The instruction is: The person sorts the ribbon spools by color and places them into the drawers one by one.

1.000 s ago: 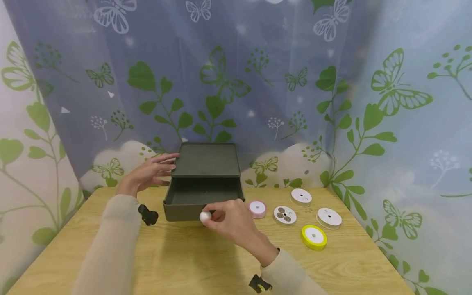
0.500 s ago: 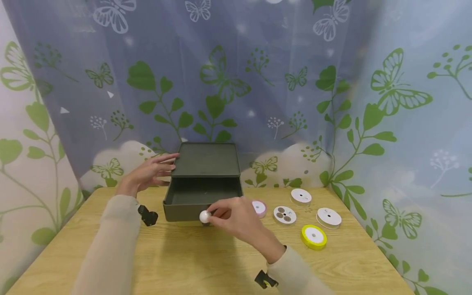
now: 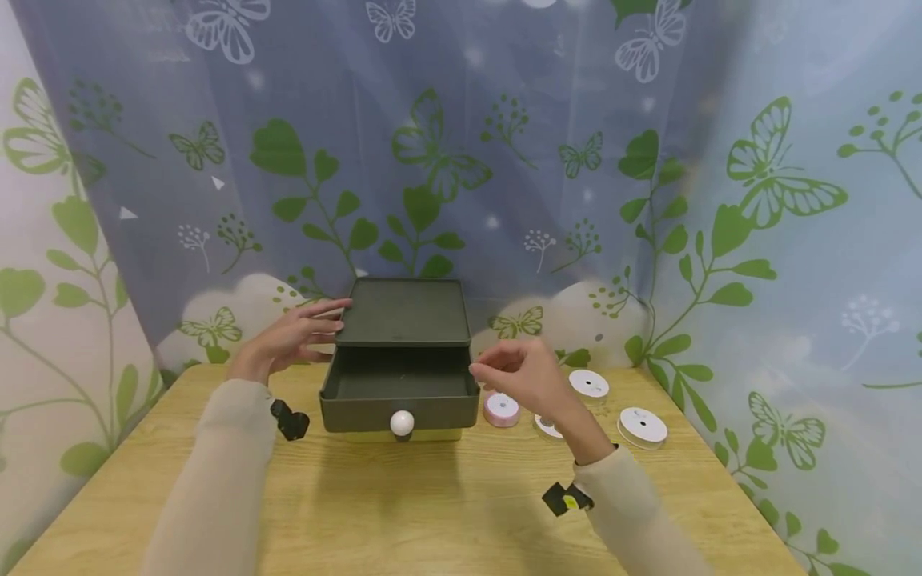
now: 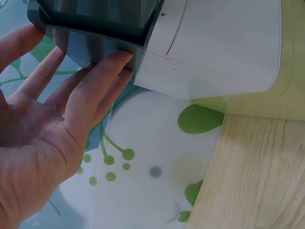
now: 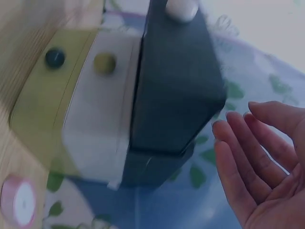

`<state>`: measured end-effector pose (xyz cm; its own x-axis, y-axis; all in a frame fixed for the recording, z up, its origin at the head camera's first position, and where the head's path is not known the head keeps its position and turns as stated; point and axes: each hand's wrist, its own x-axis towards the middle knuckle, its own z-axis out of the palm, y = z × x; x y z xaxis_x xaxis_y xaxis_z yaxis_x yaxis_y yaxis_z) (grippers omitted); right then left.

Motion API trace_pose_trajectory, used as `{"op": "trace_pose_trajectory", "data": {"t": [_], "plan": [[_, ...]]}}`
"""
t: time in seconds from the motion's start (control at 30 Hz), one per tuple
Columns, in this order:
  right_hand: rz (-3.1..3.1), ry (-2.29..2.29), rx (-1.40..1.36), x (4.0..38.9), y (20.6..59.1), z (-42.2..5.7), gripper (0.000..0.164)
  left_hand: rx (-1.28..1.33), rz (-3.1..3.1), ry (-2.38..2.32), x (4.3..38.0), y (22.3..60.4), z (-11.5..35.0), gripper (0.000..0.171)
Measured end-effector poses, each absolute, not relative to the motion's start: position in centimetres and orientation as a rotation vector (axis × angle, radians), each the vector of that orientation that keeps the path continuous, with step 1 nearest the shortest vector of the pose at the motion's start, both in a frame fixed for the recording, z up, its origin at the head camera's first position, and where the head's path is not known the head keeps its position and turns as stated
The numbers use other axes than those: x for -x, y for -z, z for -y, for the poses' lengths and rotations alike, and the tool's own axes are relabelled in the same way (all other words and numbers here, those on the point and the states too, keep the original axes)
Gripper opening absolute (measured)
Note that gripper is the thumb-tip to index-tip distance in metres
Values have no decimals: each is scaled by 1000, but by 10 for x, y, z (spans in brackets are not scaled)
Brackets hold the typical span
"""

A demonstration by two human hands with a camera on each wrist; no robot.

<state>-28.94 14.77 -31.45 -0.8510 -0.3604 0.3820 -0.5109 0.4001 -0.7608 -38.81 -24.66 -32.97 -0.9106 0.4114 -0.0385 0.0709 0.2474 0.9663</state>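
Note:
A small chest of drawers stands on the table, with its dark green top drawer (image 3: 399, 414) pulled out and a white round knob (image 3: 402, 423) on the front. In the right wrist view, a white drawer (image 5: 97, 105) and a yellow-green drawer (image 5: 45, 105) sit below it, both closed. My left hand (image 3: 291, 340) rests its fingertips against the left side of the chest's dark top section (image 3: 406, 312). My right hand (image 3: 529, 376) is off the knob, beside the drawer's right side; in the right wrist view its fingers (image 5: 245, 157) are loosely bent, holding nothing, apart from the drawer.
Right of the chest lie several ribbon spools: a pink one (image 3: 501, 409), a white one (image 3: 588, 385), another white one (image 3: 643, 426), and one (image 3: 549, 428) partly behind my right wrist. A patterned curtain (image 3: 519, 200) hangs close behind the wooden table (image 3: 389, 512).
My right hand has let go of the white knob and moved up and right. My right forearm now covers the yellow spool. The left hand and the pulled-out drawer have stayed put.

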Motion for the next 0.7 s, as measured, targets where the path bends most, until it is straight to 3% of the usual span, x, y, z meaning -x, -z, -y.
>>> {"op": "trace_pose_trajectory", "data": {"t": [0.33,0.7], "plan": [[2681,-1098,-593,343,345,-166,12,-435,-2228,-1718,389,331,247,67],[2800,-946,-715,386,382,-180,25,-436,-2220,-1710,387,328,247,67]]}}
